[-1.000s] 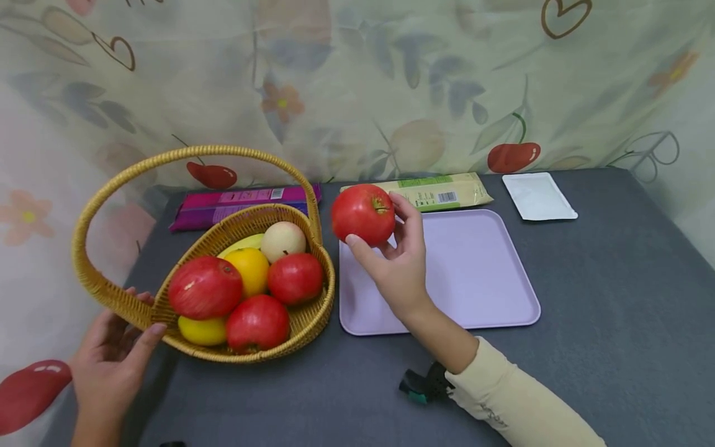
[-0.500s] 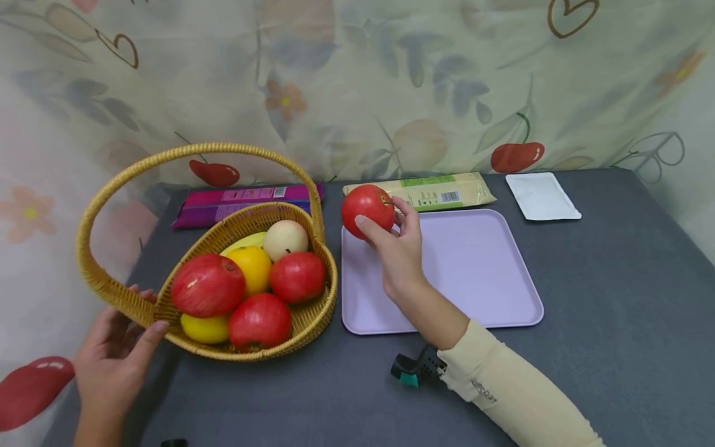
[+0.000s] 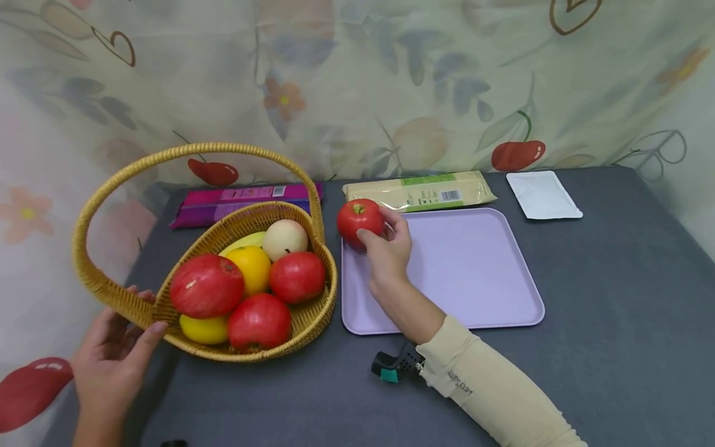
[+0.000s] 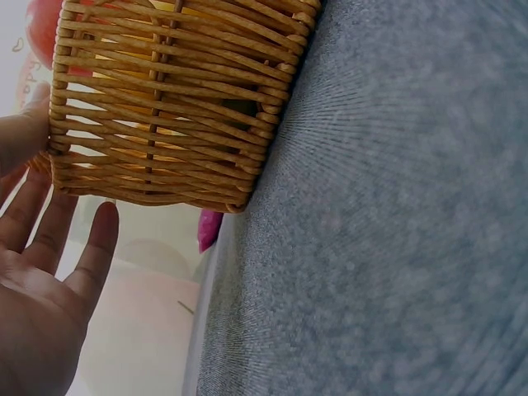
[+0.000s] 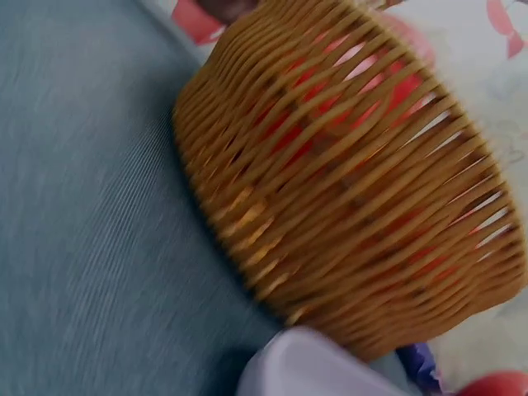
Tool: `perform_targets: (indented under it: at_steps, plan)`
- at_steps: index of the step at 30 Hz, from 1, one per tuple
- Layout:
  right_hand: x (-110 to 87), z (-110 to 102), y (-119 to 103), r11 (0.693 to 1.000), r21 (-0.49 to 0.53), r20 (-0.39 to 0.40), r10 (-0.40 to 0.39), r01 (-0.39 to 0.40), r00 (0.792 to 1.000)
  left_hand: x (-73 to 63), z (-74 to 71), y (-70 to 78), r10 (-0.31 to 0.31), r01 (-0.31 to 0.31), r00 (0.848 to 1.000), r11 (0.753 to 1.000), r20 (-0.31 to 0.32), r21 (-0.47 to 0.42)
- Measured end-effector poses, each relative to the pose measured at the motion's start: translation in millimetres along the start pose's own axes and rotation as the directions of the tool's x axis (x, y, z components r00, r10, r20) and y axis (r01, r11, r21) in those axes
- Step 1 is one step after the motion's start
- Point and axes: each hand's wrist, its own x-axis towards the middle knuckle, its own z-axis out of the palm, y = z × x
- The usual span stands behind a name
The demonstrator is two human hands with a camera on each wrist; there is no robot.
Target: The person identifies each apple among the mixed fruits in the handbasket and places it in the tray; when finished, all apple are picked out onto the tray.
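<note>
In the head view, my right hand (image 3: pixel 389 254) holds a red apple (image 3: pixel 360 221) between thumb and fingers, over the back left corner of the lilac tray (image 3: pixel 463 273). My left hand (image 3: pixel 112 366) grips the wicker basket (image 3: pixel 310 332) where its tall handle joins the rim, thumb on the near side and fingers partly hidden behind. The left wrist view shows that hand's spread fingers (image 4: pixel 101 247) at the basket's wall. Inside the basket lie two more red apples (image 3: pixel 259 323), a larger oval red fruit (image 3: pixel 206 285), several yellow fruits (image 3: pixel 249 268) and a pale round fruit (image 3: pixel 285 239).
Behind the basket lies a purple packet (image 3: pixel 234 203); a cream and green packet (image 3: pixel 424 192) lies behind the tray. A flat white packet (image 3: pixel 544 195) sits at the back right of the grey table (image 3: pixel 614 347). Patterned cloth (image 3: pixel 357 93) hangs along the back.
My right hand has lowered the apple toward the tray's back left corner and turned it so its stem end faces up. My left hand stays on the basket.
</note>
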Motion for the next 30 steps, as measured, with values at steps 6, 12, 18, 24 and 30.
perform_targets:
  at_steps: [6,12,18,24,30]
  plan:
    - [-1.8,2.2,2.6,0.996,-0.071,0.029,-0.042,0.044,0.999,-0.6,-0.6,0.0,-0.012,0.012,1.0,1.0,-0.006,-0.002]
    - [-2.0,-1.2,2.2,0.999,-0.045,0.043,-0.016,0.018,0.999,-1.5,-0.8,-0.5,-0.004,0.004,1.0,1.0,-0.004,0.025]
    - [-0.6,-4.9,-2.0,0.999,0.027,0.02,0.037,-0.038,0.999,-1.4,0.2,0.5,0.003,-0.003,1.0,1.0,-0.003,0.028]
    - [-2.2,-7.6,-10.3,0.997,0.061,-0.016,0.05,-0.049,0.999,-0.6,0.2,1.7,0.007,-0.007,1.0,1.0,-0.004,-0.011]
    - [-14.4,-4.4,-21.2,0.992,0.125,0.012,0.008,-0.009,1.0,0.3,0.1,1.5,0.005,-0.005,1.0,1.0,-0.002,-0.009]
